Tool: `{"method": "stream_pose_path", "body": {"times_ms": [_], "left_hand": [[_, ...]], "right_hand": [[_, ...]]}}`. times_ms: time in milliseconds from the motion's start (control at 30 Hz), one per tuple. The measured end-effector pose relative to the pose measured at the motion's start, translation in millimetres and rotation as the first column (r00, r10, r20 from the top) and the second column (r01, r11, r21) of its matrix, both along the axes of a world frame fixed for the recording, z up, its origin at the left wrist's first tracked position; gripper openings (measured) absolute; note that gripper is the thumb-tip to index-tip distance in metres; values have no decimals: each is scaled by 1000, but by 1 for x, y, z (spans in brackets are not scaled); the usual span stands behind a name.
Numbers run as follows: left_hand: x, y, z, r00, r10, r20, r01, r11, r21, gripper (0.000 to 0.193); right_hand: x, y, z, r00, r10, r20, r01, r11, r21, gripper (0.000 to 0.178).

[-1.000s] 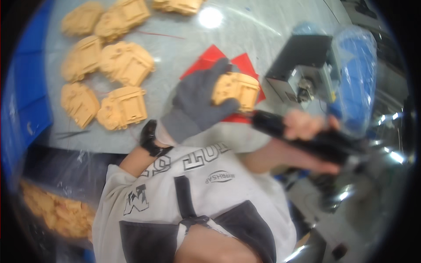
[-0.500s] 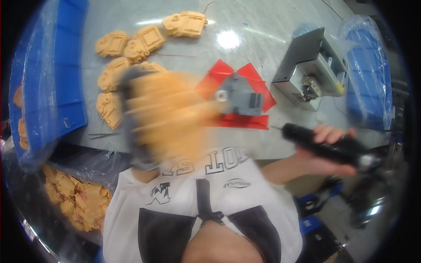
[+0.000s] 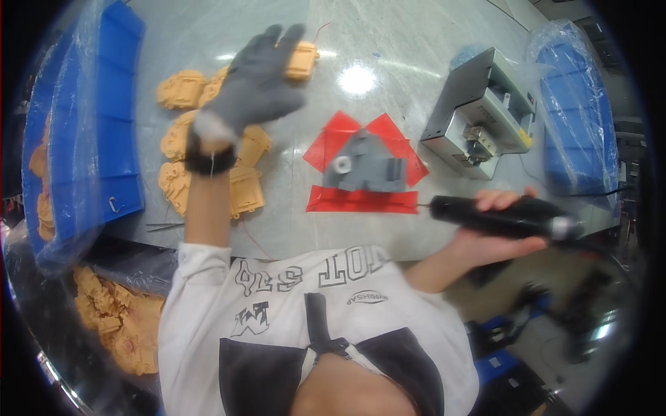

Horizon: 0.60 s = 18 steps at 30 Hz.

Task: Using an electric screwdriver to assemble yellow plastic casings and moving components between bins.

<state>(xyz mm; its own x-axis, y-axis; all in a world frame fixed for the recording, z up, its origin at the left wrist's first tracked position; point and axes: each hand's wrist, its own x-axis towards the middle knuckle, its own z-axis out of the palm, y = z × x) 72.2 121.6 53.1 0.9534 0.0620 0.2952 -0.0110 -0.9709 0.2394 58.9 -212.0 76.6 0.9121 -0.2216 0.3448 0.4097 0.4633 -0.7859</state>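
Observation:
My left hand (image 3: pixel 258 87), in a dark grey glove, reaches over the far left of the table. Its fingers are spread above an orange plastic housing (image 3: pixel 303 61), partly covering it. No grip on that housing can be made out. A black electric screwdriver (image 3: pixel 496 213) lies in my right hand (image 3: pixel 501 243), fingers wrapped round its body and its thin bit pointing left. Just beyond the bit sits a grey fixture block (image 3: pixel 368 165) with a white ring, on red tape (image 3: pixel 361 200). More orange housings (image 3: pixel 246 191) lie around my left wrist.
A grey metal box-shaped device (image 3: pixel 479 114) stands at the right, beside a plastic-wrapped blue bin (image 3: pixel 579 118). At the left is another blue bin (image 3: pixel 114 111). Many orange parts (image 3: pixel 128 333) fill a bag below the table edge. Tweezers (image 3: pixel 164 226) lie near that edge.
My left hand has moved away and up to the far housing; the blurred orange piece it held near me is no longer in it. The screwdriver stays in my right hand, shifted slightly left.

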Motion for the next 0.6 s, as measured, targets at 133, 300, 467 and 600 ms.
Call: {"method": "stream_pose_path", "body": {"times_ms": [133, 300, 467, 600], "left_hand": [[44, 17, -33, 991, 108, -78, -81, 952, 295, 78], [35, 9, -18, 997, -8, -74, 0, 994, -108, 74], [-42, -103, 22, 970, -214, -113, 180, 950, -253, 74], [-63, -138, -27, 979, -155, -135, 123, 968, -218, 75]], "right_hand": [[-5, -7, 1, 996, -84, 1, 84, 996, 6, 79], [3, -14, -9, 952, -306, -17, 305, 951, -49, 76], [10, -26, -13, 956, -282, -78, 281, 959, -23, 75], [16, -30, -9, 929, -365, -54, 356, 926, -129, 76]]}}
